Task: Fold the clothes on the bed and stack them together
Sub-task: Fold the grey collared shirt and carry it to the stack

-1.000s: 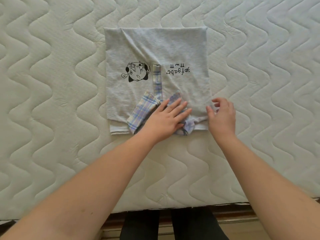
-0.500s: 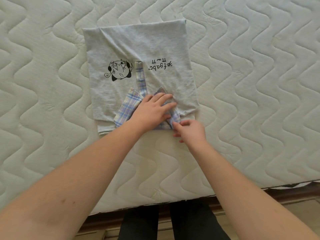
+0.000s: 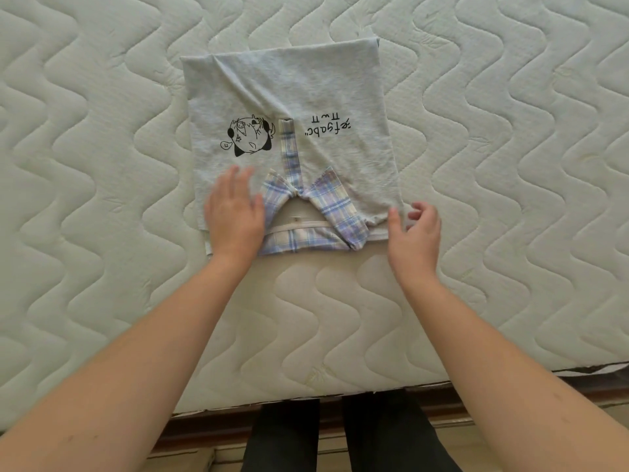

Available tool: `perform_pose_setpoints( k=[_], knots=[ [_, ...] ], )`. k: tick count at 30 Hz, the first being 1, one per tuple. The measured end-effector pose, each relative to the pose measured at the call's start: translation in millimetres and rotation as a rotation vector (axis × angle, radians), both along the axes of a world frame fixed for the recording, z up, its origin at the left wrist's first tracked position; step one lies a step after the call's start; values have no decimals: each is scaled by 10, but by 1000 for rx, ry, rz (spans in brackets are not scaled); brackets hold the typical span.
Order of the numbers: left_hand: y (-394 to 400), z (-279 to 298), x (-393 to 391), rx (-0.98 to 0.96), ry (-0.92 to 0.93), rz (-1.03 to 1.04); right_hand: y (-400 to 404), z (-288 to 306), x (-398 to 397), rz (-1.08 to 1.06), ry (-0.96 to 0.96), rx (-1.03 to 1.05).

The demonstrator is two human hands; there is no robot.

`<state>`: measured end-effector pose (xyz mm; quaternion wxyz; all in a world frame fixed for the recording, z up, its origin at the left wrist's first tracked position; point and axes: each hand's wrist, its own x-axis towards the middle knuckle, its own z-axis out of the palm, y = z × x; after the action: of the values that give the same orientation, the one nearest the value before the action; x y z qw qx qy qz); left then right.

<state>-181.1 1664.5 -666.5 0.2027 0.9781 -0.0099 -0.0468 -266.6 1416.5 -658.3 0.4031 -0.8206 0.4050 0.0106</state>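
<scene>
Shirt (image 3: 289,124), grey with a plaid collar (image 3: 326,206) and placket, lies folded into a rough rectangle on the bed (image 3: 102,165), its collar end toward you and the printed cartoon and lettering upside down from your view. You should expect it to handle as light, soft, limp jersey: it will sag and lose its fold if you lift it by one edge, and it should slide readily over the quilted cover. Judging from how it lies, the safest hold is both near corners of the shirt at once, or flat palms slid under its two sides.

Your left hand (image 3: 235,212) lies flat, fingers straight and together, pressing the shirt just left of the collar; the fingers look motion-blurred. Your right hand (image 3: 417,229) hovers at the shirt's near right corner, fingers loosely curled and thumb out; it grips nothing.

Compared with half a second ago, your left hand has moved off the collar to the shirt's left side, leaving the collar and neck label uncovered, and your right hand has shifted from the collar's near edge out to the shirt's right corner.
</scene>
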Motion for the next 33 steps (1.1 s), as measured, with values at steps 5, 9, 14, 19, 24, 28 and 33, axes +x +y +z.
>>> perform_pose_setpoints(
  k=[5, 9, 14, 19, 24, 28, 33],
  knots=[
    [557, -83, -18, -102, 235, 673, -155, -88, 427, 28, 222, 156],
    [720, -77, 26, -361, 424, 669, -206, -93, 558, 171, 381, 187],
    [713, -19, 29, -473, 468, 600, -117, -59, 534, 176, 378, 148],
    [604, 19, -56, -537, 483, 593, -58, -93, 370, 27, 227, 352],
    [402, 55, -324, -565, 596, 554, -217, -82, 213, -77, 104, 417],
    [-15, 76, -654, -633, 649, 582, -445, -78, 102, -118, 76, 458],
    [-664, 20, -1099, -795, 836, 666, -799, -53, 7, -167, 44, 477]
  ],
)
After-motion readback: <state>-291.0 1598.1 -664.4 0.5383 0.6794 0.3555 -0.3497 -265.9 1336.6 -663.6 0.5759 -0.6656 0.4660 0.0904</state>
